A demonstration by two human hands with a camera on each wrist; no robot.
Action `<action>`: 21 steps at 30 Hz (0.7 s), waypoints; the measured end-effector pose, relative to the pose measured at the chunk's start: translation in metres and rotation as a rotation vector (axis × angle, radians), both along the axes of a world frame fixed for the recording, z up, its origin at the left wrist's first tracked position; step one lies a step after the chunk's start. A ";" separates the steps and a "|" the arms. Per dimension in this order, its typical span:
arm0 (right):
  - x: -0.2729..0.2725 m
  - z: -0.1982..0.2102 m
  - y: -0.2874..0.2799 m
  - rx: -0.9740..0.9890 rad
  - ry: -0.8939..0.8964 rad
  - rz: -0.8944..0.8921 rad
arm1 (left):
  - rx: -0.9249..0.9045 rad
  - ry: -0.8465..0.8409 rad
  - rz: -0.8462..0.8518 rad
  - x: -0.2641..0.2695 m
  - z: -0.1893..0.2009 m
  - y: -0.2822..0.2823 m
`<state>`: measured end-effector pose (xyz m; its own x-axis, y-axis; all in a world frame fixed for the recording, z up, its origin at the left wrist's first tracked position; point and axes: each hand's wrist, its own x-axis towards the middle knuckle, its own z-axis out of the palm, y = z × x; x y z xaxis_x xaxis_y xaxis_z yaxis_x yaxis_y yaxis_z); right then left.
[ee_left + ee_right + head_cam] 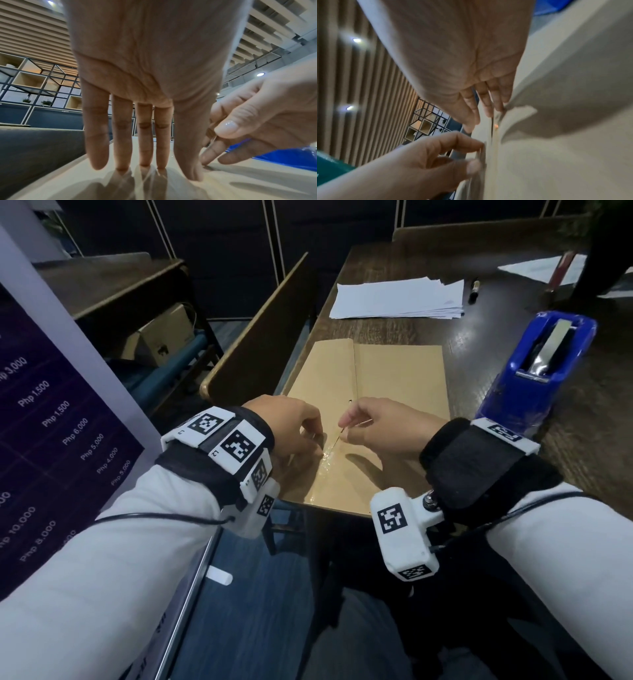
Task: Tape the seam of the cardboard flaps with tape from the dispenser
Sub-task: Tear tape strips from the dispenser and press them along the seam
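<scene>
Cardboard flaps (394,378) lie flat on the counter (513,344), clear tape (327,457) begun along the near seam (355,371). Keep your left hand (294,429) pressing with straight fingers; your right hand (380,429) pinches the strip's free end, so lower it straight, centred. Blue dispenser (544,364) stands beside.

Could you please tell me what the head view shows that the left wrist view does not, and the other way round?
Only the head view shows the whole cardboard with its seam, the stack of white paper, the marker and both wrist mounts. Only the left wrist view shows the left hand's straight fingers touching the cardboard, with glossy tape beneath them, plus shelving behind. Both show the right hand close beside the left, pinching the tape, and the blue dispenser.
</scene>
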<state>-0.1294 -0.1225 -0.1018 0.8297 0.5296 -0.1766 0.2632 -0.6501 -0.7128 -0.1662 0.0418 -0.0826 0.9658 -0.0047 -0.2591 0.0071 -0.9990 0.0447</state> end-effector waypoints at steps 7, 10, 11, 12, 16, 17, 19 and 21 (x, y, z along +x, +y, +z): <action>0.021 0.018 0.016 -0.394 -0.025 0.064 | -0.046 0.033 0.026 0.004 0.002 0.002; 0.028 0.016 0.027 -0.562 -0.051 0.117 | -0.061 0.055 0.057 0.005 0.003 0.001; 0.030 0.016 0.029 -0.599 -0.058 0.129 | -0.063 0.057 0.063 0.005 0.003 0.001; 0.032 0.015 0.031 -0.629 -0.058 0.139 | -0.063 0.056 0.063 0.006 0.002 0.002; 0.036 0.011 0.038 -0.706 -0.066 0.161 | -0.058 0.055 0.060 0.007 0.002 0.002; 0.037 0.010 0.040 -0.725 -0.078 0.164 | -0.058 0.054 0.060 0.007 0.002 0.002; 0.040 0.009 0.042 -0.745 -0.088 0.168 | -0.059 0.050 0.056 0.006 0.003 0.002; 0.043 0.009 0.043 -0.740 -0.084 0.167 | -0.059 0.046 0.055 0.006 0.002 0.002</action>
<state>-0.0861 -0.0799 -0.0932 0.7755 0.4169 -0.4742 0.4338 -0.8975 -0.0797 -0.1603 0.0438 -0.0804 0.9521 0.0315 -0.3043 0.0652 -0.9927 0.1014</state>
